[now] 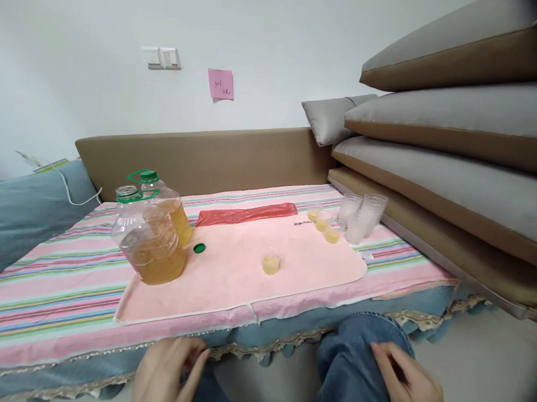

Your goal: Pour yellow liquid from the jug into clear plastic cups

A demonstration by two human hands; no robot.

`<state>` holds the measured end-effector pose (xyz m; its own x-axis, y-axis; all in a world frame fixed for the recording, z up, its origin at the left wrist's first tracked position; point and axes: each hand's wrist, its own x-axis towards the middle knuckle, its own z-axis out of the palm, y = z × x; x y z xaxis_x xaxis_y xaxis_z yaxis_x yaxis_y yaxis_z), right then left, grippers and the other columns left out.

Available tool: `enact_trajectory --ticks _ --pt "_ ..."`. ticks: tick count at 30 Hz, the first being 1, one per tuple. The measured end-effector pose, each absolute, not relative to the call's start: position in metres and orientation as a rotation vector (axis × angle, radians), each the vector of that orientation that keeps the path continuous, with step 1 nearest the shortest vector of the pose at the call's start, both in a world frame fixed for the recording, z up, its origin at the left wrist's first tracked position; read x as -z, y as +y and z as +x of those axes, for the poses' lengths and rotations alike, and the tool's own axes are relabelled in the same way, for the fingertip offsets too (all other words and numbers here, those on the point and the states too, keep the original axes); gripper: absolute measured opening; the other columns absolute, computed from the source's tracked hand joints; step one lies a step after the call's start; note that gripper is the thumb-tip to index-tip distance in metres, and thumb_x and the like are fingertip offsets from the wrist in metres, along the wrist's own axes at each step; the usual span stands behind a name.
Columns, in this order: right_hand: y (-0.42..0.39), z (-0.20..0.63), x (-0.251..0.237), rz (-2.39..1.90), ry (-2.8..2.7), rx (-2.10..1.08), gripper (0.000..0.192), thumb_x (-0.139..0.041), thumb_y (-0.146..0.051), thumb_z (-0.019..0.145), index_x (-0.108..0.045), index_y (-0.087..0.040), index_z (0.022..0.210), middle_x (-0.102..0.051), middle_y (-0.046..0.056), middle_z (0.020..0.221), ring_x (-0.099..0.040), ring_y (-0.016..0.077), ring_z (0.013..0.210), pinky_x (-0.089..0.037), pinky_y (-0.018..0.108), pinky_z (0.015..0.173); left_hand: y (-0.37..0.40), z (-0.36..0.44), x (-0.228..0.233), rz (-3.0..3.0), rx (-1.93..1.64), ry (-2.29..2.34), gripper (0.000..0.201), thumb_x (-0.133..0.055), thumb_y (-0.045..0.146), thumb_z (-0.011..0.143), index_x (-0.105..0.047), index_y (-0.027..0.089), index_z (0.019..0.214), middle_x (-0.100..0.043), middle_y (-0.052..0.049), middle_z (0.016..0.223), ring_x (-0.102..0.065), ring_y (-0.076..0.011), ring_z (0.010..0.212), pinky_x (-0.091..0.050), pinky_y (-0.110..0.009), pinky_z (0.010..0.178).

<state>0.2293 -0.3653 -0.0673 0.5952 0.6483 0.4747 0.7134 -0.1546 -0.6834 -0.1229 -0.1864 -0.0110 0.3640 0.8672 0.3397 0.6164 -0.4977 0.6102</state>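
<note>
My left hand (169,373) is at the bottom edge, just in front of the bed's edge. Its fingers curl loosely, thumb apart, with nothing seen in them. Over the jeans-clad knee is my right hand (409,382), relaxed, with a gap between thumb and fingers and nothing visible in it. On the pink mat (228,289) stands a small clear cup of pale yellow liquid (270,264). To its left lies a green bottle cap (199,248). A large clear jug (155,249) of yellowish liquid stands uncapped at the mat's left side; behind it, another jug (180,217) wears a green cap.
Several cups of yellow liquid (332,235) stand at the mat's right, beside stacks of clear plastic cups (372,215). A red plastic bag (247,214) lies along the mat's back edge. Grey-brown cushions (455,157) are piled at right. A blue cushion (38,213) is at left.
</note>
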Motion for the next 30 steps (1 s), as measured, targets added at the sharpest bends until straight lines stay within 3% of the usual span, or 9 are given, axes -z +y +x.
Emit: enact_trajectory --ticks 4,7,9,11,15,23,30 --pt "-0.273 0.248 0.021 -1.705 -1.245 -0.168 0.028 -0.054 -0.043 0.088 -0.063 -0.022 0.07 -0.062 0.0 0.062 -0.057 0.0166 0.06 -0.044 0.026 0.059 -0.159 -0.041 0.007 1.847 -0.951 1.112 0.027 -0.067 0.049 0.075 -0.067 0.023 0.083 -0.068 -0.005 0.084 -0.064 -0.0224 0.082 -0.053 -0.035 0.079" --pt "-0.199 0.255 0.011 -1.577 -1.39 -0.495 0.012 -0.067 -0.031 0.075 -0.07 -0.022 0.082 -0.072 0.003 0.073 -0.063 0.0204 0.068 -0.048 0.03 0.066 -0.13 0.009 0.021 1.537 -1.008 1.035 0.047 -0.072 0.054 0.065 -0.064 0.019 0.097 -0.068 -0.013 0.108 -0.066 -0.0274 0.099 -0.053 -0.042 0.09" --pt "-0.161 0.256 0.019 -1.521 -1.424 -0.575 0.02 -0.072 -0.024 0.067 -0.072 -0.02 0.087 -0.075 0.005 0.08 -0.067 0.0219 0.073 -0.051 0.032 0.069 -0.114 0.03 0.033 1.457 -1.027 1.008 0.059 -0.07 0.055 0.064 -0.059 0.018 0.109 -0.06 -0.018 0.129 -0.063 -0.0299 0.113 -0.051 -0.044 0.097" --pt "-0.137 0.254 0.033 -1.475 -1.416 -0.635 0.028 -0.072 -0.022 0.065 -0.072 -0.019 0.093 -0.077 0.009 0.093 -0.069 0.0233 0.079 -0.053 0.034 0.073 -0.103 0.041 0.043 1.395 -1.043 1.004 0.064 -0.071 0.055 0.064 -0.056 0.018 0.114 -0.055 -0.021 0.137 -0.058 -0.0326 0.122 -0.047 -0.047 0.103" --pt "-0.115 0.248 0.057 -1.414 -1.336 -0.747 0.043 -0.074 -0.024 0.061 -0.068 -0.018 0.104 -0.074 0.013 0.108 -0.071 0.0261 0.09 -0.057 0.037 0.074 -0.096 0.05 0.055 1.319 -1.056 1.004 0.065 -0.072 0.051 0.065 -0.055 0.016 0.117 -0.053 -0.023 0.139 -0.054 -0.035 0.129 -0.041 -0.052 0.109" --pt "-0.099 0.234 0.062 -1.295 -1.234 -0.902 0.047 -0.082 -0.029 0.057 -0.065 -0.019 0.1 -0.074 0.006 0.095 -0.071 0.0215 0.084 -0.058 0.034 0.073 -0.095 0.065 0.056 1.296 -1.072 0.897 0.056 -0.068 0.044 0.072 -0.057 0.017 0.119 -0.063 -0.015 0.131 -0.058 -0.0286 0.125 -0.042 -0.044 0.111" --pt "-0.102 0.229 0.055 -1.224 -1.124 -0.885 0.046 -0.084 -0.03 0.058 -0.066 -0.02 0.099 -0.075 0.007 0.101 -0.072 0.0243 0.094 -0.058 0.038 0.081 -0.096 0.069 0.058 1.338 -1.09 0.9 0.055 -0.067 0.037 0.074 -0.056 0.019 0.125 -0.058 -0.014 0.137 -0.055 -0.028 0.127 -0.044 -0.044 0.107"
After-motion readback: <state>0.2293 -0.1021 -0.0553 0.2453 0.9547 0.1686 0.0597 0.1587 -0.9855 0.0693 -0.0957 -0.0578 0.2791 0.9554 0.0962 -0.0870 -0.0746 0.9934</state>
